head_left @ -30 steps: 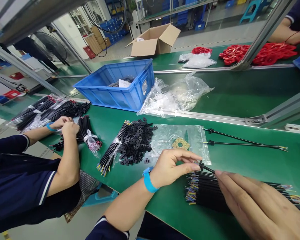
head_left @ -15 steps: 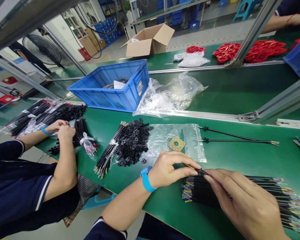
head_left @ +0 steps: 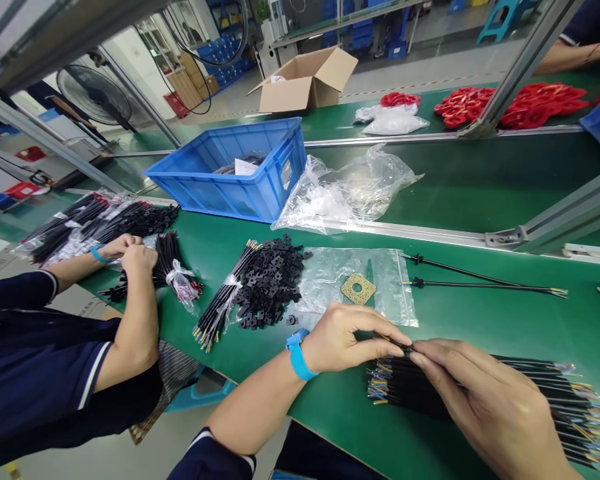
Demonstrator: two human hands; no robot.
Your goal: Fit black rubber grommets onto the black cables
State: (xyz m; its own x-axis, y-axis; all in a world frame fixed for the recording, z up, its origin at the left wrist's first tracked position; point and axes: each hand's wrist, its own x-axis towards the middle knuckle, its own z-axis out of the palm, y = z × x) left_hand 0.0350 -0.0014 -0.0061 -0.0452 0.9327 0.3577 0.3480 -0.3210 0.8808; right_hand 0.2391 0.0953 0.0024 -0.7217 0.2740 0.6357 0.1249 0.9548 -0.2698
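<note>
My left hand [head_left: 350, 340], with a blue band at the wrist, is closed in a pinch on the end of a black cable [head_left: 407, 349]. From the other side my right hand [head_left: 490, 393] pinches the same cable, its fingertips almost meeting those of the left. A small black part seems to sit on the cable there, mostly covered by my fingers. Beneath my right hand lies a row of black cables [head_left: 420, 390] with coloured wire ends. Two cables with black grommets [head_left: 485, 288] lie beyond it, beside a clear plastic bag [head_left: 320, 273] bearing a yellowish diamond-shaped plate [head_left: 359, 289].
Left of the bag are a heap of small black parts [head_left: 270, 280] and a tied cable bundle [head_left: 225, 293]. A blue crate [head_left: 230, 193] and crumpled plastic [head_left: 350, 187] stand behind. A co-worker's hands [head_left: 135, 253] work at the left. A metal post [head_left: 570, 207] rises at right.
My left fingertips have closed in on the right ones, hiding more of the black part and the wire. The whole view has shifted slightly.
</note>
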